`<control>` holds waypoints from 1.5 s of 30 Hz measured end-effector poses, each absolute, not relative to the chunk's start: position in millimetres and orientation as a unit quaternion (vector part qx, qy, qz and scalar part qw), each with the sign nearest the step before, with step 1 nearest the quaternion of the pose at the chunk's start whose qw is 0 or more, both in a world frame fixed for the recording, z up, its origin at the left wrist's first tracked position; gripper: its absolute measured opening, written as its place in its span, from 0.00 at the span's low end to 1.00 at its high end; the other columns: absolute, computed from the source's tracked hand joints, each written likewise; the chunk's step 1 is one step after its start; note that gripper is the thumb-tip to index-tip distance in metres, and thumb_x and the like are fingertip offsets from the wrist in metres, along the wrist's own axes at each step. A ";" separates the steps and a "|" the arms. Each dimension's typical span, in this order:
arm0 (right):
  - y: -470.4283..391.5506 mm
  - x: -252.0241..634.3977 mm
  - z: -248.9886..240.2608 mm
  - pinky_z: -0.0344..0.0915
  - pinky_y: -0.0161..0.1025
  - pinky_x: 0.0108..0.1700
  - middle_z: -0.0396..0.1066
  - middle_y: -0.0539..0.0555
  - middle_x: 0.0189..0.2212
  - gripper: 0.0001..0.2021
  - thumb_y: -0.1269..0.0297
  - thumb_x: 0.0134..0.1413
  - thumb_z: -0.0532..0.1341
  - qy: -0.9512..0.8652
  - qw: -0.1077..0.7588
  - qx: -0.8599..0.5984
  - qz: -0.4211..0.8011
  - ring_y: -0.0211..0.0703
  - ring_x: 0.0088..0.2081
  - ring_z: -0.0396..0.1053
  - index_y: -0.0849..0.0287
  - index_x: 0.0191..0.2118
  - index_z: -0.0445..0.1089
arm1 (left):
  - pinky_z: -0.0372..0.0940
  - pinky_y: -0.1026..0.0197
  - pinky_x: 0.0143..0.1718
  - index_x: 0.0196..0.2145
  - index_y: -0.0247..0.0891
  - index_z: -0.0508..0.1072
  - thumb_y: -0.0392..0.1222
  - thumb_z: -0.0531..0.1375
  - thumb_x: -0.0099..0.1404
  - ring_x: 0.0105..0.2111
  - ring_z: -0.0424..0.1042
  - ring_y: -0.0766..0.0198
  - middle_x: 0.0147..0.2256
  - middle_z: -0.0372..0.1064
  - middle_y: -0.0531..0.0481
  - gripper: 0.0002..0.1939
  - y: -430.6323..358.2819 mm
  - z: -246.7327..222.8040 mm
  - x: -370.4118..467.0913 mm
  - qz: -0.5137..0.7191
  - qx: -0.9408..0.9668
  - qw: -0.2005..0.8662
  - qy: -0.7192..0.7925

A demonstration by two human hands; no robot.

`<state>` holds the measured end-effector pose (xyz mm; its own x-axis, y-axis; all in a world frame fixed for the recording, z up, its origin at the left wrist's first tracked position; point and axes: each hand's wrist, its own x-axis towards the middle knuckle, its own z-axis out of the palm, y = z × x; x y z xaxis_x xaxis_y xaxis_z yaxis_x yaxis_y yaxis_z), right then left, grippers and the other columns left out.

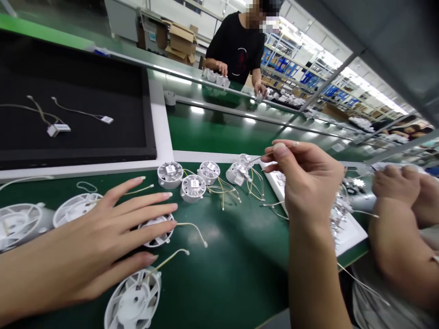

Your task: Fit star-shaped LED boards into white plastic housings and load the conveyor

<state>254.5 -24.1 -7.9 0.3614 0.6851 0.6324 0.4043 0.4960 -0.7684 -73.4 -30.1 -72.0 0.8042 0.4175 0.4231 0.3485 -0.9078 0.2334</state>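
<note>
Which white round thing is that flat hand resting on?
Start on the green table, near its left edge. White round fan housings lie there; the left hand rests flat on one housing. Unlike its neighbours, fingers half cover it, and a thin wire trails out rightward.

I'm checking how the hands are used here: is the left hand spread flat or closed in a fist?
Spread flat. The left hand lies palm down, fingers extended, over a round white housing on the green table.

left hand point(113, 233): bare, long pale nails | right hand point(308, 183): bare | forearms: no sleeves
</note>
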 end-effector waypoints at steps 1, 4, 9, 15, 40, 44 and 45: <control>-27.7 246.2 -7.3 0.78 0.33 0.27 0.81 0.46 0.27 0.03 0.69 0.58 0.73 -0.559 0.666 -0.477 0.131 0.38 0.27 0.80 0.54 0.34 0.83 | 0.32 0.58 0.80 0.63 0.52 0.73 0.42 0.58 0.76 0.67 0.69 0.59 0.62 0.76 0.61 0.20 -28.7 -70.7 -75.1 0.227 0.954 0.058 0.184; -40.3 222.1 -7.2 0.81 0.31 0.29 0.83 0.46 0.29 0.04 0.70 0.61 0.74 -0.564 0.663 -0.429 0.243 0.38 0.29 0.83 0.52 0.36 0.84 | 0.31 0.57 0.80 0.67 0.47 0.68 0.44 0.55 0.82 0.71 0.63 0.61 0.65 0.72 0.55 0.20 -29.1 -65.6 -79.0 0.229 0.952 0.068 0.192; -58.5 188.1 -12.0 0.81 0.24 0.36 0.86 0.45 0.37 0.02 0.64 0.67 0.74 -0.533 0.592 -0.301 0.524 0.36 0.38 0.86 0.47 0.40 0.85 | 0.58 0.47 0.76 0.75 0.59 0.56 0.60 0.65 0.77 0.71 0.64 0.51 0.70 0.65 0.52 0.36 -38.0 -55.6 -80.3 0.296 0.873 0.247 0.298; -61.6 176.1 -17.1 0.81 0.23 0.42 0.86 0.45 0.40 0.03 0.65 0.68 0.73 -0.478 0.541 -0.253 0.644 0.36 0.42 0.86 0.48 0.40 0.85 | 0.69 0.60 0.66 0.60 0.60 0.75 0.50 0.72 0.73 0.56 0.78 0.62 0.49 0.81 0.59 0.21 -39.0 -45.1 -76.1 0.345 0.788 0.406 0.309; -52.8 193.1 -23.2 0.70 0.60 0.62 0.80 0.65 0.54 0.12 0.68 0.66 0.65 -0.762 0.411 -0.490 -0.103 0.65 0.58 0.76 0.57 0.53 0.79 | 0.79 0.73 0.29 0.52 0.52 0.83 0.44 0.72 0.73 0.23 0.80 0.69 0.37 0.83 0.54 0.12 -37.0 -30.3 -66.0 0.352 0.537 0.688 0.338; -57.1 186.2 -28.9 0.57 0.71 0.70 0.74 0.68 0.63 0.23 0.70 0.66 0.66 -0.773 0.380 -0.484 -0.157 0.75 0.68 0.67 0.57 0.65 0.73 | 0.77 0.77 0.28 0.50 0.50 0.83 0.37 0.75 0.68 0.22 0.79 0.70 0.33 0.81 0.58 0.15 -37.2 -28.4 -63.3 0.373 0.552 0.654 0.357; -57.7 185.8 -29.2 0.54 0.72 0.71 0.72 0.68 0.65 0.24 0.70 0.65 0.67 -0.770 0.381 -0.486 -0.164 0.76 0.69 0.65 0.56 0.66 0.72 | 0.76 0.77 0.27 0.49 0.49 0.83 0.36 0.76 0.66 0.21 0.78 0.71 0.33 0.81 0.59 0.16 -37.1 -27.5 -62.2 0.383 0.552 0.647 0.360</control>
